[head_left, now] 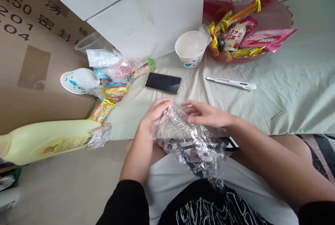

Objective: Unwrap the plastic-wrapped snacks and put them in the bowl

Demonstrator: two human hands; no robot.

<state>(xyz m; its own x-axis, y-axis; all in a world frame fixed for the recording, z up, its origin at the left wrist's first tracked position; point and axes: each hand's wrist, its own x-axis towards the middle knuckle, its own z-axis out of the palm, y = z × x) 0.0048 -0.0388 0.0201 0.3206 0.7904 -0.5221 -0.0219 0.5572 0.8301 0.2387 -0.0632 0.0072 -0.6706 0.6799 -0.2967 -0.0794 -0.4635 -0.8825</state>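
Clear crinkled plastic wrap (195, 137) hangs from my left hand (158, 111), whose fingers are pinched on its upper edge. It drapes down over my lap. Against the upper right side of the wrap, my right hand (204, 113) has its fingers apart and slightly blurred; it does not grip the wrap. Just beyond my left hand lies a black phone (163, 83) on the pale green cloth (274, 106). A white utility knife (231, 83) rests on the cloth, beyond my right hand.
A white paper bowl (190, 52) stands beside a pink basket (277, 17) of wrapped snacks. At left are a tilted paper bowl (75, 81), snack packets (115, 90) and a large yellow bottle (52, 139). White boxes (154, 15) and a cardboard box (34, 64) border the cloth.
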